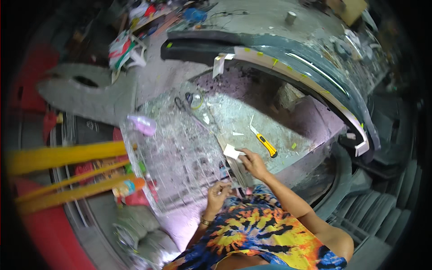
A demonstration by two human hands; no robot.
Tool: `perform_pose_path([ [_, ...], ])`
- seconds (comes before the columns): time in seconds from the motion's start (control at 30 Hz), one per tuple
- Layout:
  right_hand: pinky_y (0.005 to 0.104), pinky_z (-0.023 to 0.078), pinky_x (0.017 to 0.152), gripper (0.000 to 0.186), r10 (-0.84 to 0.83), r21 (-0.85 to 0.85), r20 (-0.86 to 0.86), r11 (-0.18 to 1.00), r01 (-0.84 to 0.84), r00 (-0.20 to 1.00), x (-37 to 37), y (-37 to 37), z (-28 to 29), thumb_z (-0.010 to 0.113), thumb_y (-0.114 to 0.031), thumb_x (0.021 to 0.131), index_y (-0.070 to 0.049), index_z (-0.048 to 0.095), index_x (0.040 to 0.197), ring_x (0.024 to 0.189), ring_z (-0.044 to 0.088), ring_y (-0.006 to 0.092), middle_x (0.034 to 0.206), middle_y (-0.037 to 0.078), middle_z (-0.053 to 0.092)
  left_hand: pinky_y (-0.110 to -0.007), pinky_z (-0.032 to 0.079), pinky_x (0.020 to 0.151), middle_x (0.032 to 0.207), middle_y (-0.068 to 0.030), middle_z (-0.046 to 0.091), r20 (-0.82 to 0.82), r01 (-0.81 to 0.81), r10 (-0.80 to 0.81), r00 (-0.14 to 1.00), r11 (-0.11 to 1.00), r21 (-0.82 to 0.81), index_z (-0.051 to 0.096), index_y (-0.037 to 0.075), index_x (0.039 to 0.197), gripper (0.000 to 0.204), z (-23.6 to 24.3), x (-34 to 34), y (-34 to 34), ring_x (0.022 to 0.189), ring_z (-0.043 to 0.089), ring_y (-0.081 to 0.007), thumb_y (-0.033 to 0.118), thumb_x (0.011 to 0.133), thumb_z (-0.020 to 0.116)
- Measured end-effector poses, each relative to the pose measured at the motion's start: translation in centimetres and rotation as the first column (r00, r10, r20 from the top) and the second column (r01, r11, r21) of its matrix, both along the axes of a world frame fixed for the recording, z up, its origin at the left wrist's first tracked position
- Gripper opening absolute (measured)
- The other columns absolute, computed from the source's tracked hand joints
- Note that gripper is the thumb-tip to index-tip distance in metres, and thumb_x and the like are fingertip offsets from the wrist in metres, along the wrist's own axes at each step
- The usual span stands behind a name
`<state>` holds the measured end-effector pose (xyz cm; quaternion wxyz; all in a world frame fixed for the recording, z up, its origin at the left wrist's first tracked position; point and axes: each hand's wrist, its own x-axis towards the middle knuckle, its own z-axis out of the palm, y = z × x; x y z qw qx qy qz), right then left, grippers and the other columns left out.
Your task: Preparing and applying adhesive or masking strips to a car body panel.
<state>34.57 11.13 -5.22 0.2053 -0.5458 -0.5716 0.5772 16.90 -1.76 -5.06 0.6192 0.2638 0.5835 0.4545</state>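
My right hand [253, 163] pinches a small white piece of paper [231, 152] between thumb and fingers, above a concrete floor. My left hand [218, 193] is curled shut just below and to the left, its fingertips on the lower end of a long grey strip [237, 173] that runs up between both hands. A crinkled clear plastic sheet [180, 148] spreads out to the left of the hands. A yellow utility knife [266, 144] lies on the floor just right of my right hand.
A dark curved car body panel [310, 67] edged with pale masking tape arches over the far side. Scissors [183, 104] and a tape roll [197, 101] lie beyond the plastic. Yellow bars [67, 155], a pink-capped bottle [142, 124] and clutter sit at left.
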Motion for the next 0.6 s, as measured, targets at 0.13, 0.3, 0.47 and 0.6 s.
perform_pose_path([
  [0.13,0.0296,0.049,0.066,0.029,0.149,-0.081,-0.268,0.981,-0.176,0.952,-0.3,-3.3,-3.4,0.052,-0.007,0.097,-0.003,0.057,0.125,0.071,0.059,0.015,0.079,0.009,0.062,-0.03,0.043,0.054,0.063,-0.0098,0.06,-0.442,0.202,-0.127,0.888,0.971,0.126,0.065,-0.002,0.081,0.018,3.6,0.1,-2.3,0.057,0.056,-0.012,0.013,0.09,0.064],
  [0.3,0.0246,0.05,0.069,0.028,0.32,-0.02,-0.218,0.943,-0.332,0.922,1.0,-3.8,-4.9,0.052,-0.011,0.099,-0.002,0.058,0.124,0.076,0.06,0.0103,0.089,0.004,0.064,-0.024,0.049,0.057,0.074,-0.0062,0.067,-0.336,0.018,0.046,0.941,0.982,0.187,0.068,-0.003,0.094,0.012,5.2,1.3,-6.2,0.062,0.062,-0.0098,0.007,0.093,0.062],
  [0.47,0.022,0.048,0.066,0.023,0.305,-0.003,-0.238,0.949,-0.314,0.922,0.6,-5.2,-5.8,0.051,-0.015,0.1,-0.002,0.061,0.117,0.07,0.056,0.0075,0.086,0.003,0.063,-0.022,0.046,0.057,0.074,-0.0043,0.066,-0.418,-0.073,0.226,0.88,0.934,0.35,0.068,-0.002,0.09,0.008,7.1,-1.1,-10.7,0.062,0.06,-0.0076,0.006,0.089,0.067],
  [0.6,0.0234,0.048,0.065,0.022,0.298,0.028,-0.225,0.954,-0.299,0.928,-3.3,-7.1,-6.6,0.053,-0.015,0.099,-0.001,0.06,0.116,0.071,0.057,0.0094,0.086,0.005,0.064,-0.023,0.047,0.056,0.075,-0.0054,0.066,-0.416,-0.108,0.24,0.877,0.943,0.316,0.067,-0.002,0.09,0.009,7.0,-7.5,-15.0,0.062,0.06,-0.0091,0.007,0.09,0.065],
])
